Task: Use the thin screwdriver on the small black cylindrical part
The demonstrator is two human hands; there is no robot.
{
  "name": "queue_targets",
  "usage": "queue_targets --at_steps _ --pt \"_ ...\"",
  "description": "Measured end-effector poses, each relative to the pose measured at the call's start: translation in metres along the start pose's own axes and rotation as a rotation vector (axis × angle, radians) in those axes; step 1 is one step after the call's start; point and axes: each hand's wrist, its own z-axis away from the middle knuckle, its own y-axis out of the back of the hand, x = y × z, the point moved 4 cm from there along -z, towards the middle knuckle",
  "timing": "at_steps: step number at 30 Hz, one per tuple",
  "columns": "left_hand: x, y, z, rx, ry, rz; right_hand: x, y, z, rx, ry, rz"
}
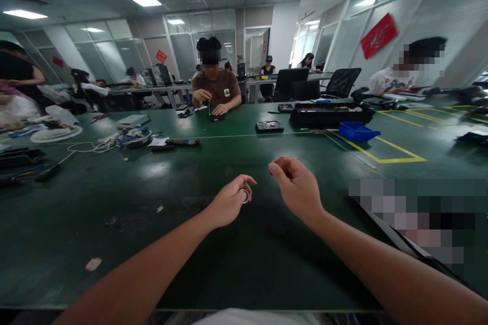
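Above the green tabletop [168, 249], near its middle, both of my hands are raised with a gap between them. My left hand [233, 200] has bent fingers; a white and dark ring-shaped thing [244, 195] shows at them, either worn or held. Just to the right, my right hand [299, 185] pinches a small brownish thing [281, 162] between thumb and fingers. A faint thin strand seems to hang from that pinch toward the left hand. What exactly the brownish thing is cannot be made out.
A blue bin [357, 131] stands beyond the right hand, near a long black casing [330, 114] and an open drive [269, 126]. Screwdrivers [183, 142] and cables [99, 145] lie at the back left. Across the table sits a person [217, 86]. A dark panel slants at the right.
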Motion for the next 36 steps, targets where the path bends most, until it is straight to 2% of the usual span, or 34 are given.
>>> queue_targets --at_steps 2,5,8,10,13,16,27,31,34,36 --pt "-0.004 0.002 0.002 -0.063 -0.034 -0.081 -0.004 0.003 0.001 0.018 0.041 0.015" --pt "-0.004 0.005 0.005 -0.073 -0.068 -0.155 -0.005 0.007 0.003 0.063 0.068 -0.037" --pt "-0.005 0.009 0.004 0.020 -0.095 -0.246 -0.002 0.008 0.004 0.082 0.065 -0.158" --pt "-0.008 0.013 0.001 0.103 -0.114 -0.279 0.000 0.006 0.005 0.051 0.063 -0.237" --pt "-0.011 0.015 -0.002 0.111 -0.131 -0.253 0.001 0.001 0.006 -0.019 0.066 -0.285" --pt "-0.014 0.014 -0.005 0.064 -0.135 -0.194 0.002 -0.003 0.007 -0.058 0.063 -0.257" --pt "-0.015 0.016 -0.002 0.108 -0.179 -0.189 -0.002 -0.002 0.007 -0.048 0.062 -0.153" --pt "-0.016 0.016 -0.002 0.091 -0.184 -0.194 -0.009 0.004 0.005 -0.019 0.094 0.022" --pt "-0.014 0.019 -0.002 0.128 -0.191 -0.198 -0.014 0.007 0.005 0.000 0.129 0.097" --pt "-0.012 0.021 -0.001 0.156 -0.189 -0.220 -0.015 0.006 0.005 -0.035 0.146 0.084"
